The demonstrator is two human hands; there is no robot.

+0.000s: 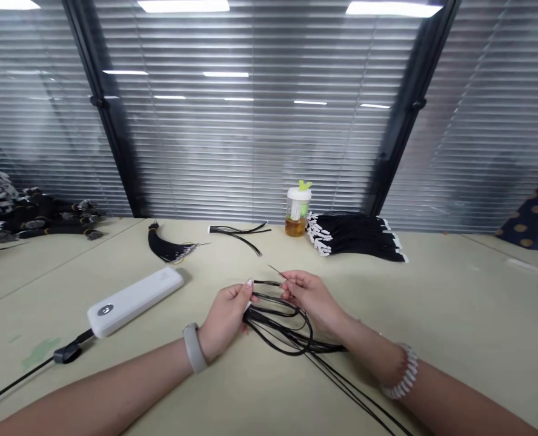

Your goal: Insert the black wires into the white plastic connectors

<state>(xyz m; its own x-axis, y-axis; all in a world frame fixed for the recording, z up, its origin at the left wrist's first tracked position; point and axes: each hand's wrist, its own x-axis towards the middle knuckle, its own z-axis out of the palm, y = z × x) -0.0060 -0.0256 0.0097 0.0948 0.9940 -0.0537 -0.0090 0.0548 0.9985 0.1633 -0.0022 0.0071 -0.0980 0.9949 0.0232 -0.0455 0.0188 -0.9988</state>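
My left hand (pixel 228 312) is closed on one end of a bunch of thin black cables (pixel 291 333), beside a small white piece at the thumb. From there the cables loop to the right, and loose strands trail toward the lower right edge of the view. My right hand (pixel 312 300) pinches a single thin black cable, whose tip sticks out up and left past the fingers. Both hands are over the table, close together, with cable loops between them. The cables' far ends run out of view.
A white power bank (pixel 135 301) with a black cord lies left on the table (pixel 196 393). Behind are a curved black cable bundle (pixel 166 247), a few loose cables (pixel 239 233), a lidded jar (pixel 298 212) of amber liquid and a stack of black cables (pixel 357 236). Further bundles (pixel 37 215) lie far left.
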